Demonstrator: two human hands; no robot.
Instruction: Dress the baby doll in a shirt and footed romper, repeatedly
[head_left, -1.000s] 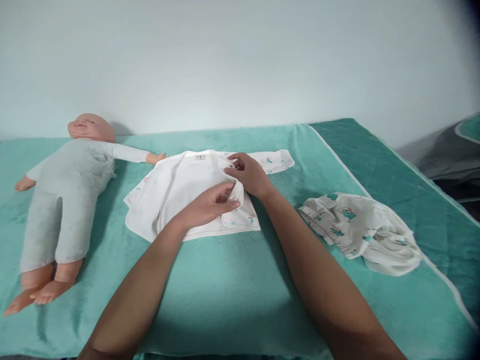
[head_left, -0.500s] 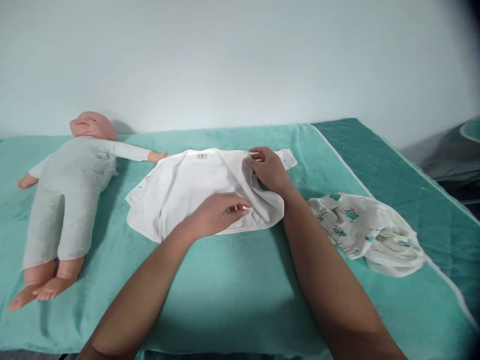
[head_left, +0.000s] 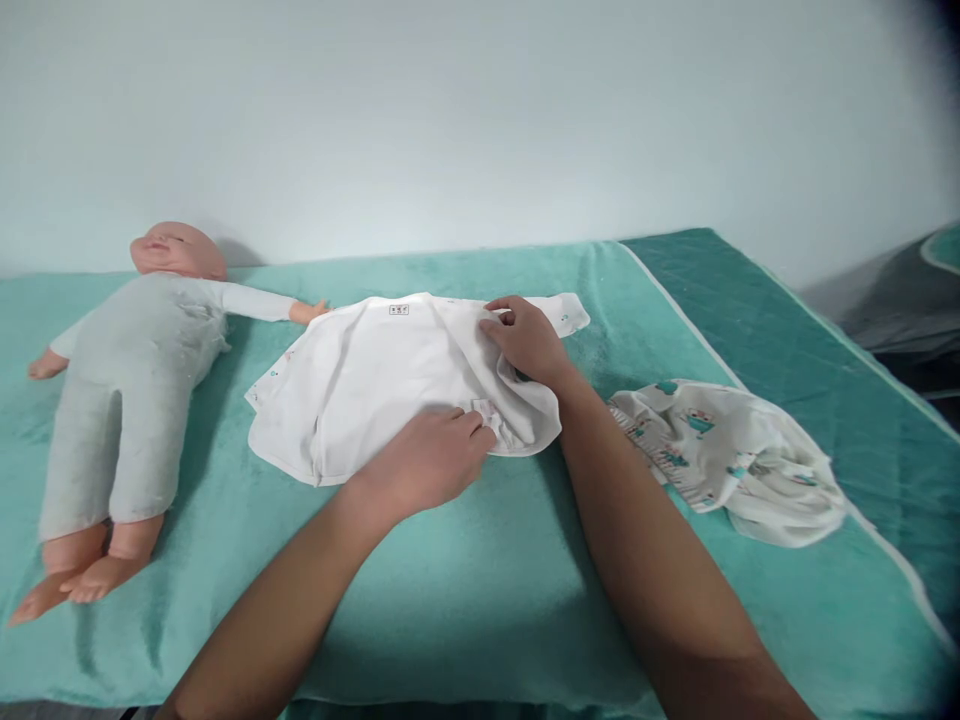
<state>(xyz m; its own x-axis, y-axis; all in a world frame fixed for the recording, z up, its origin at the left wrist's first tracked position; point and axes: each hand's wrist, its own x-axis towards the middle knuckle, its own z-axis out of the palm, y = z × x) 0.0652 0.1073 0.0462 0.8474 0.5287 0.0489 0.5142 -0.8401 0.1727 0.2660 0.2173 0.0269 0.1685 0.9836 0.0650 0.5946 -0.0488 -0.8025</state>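
One white cloth baby jacket [head_left: 397,360], spread open on green plush sheet [head_left: 465,610]; one soft-bodied doll [head_left: 146,345]; one crumpled printed garment [head_left: 724,465]. Left hand [head_left: 431,462], fingers closed on lower hem; right hand [head_left: 529,340], fingers slightly parted at front flap, hold unclear.

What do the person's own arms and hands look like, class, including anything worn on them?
Both the left forearm and the right forearm are bare, with no sleeve in view, and each tapers toward the wrist. The left hand and right hand are ungloved. No watch or bracelet shows, and no ring can be seen on the visible fingers.
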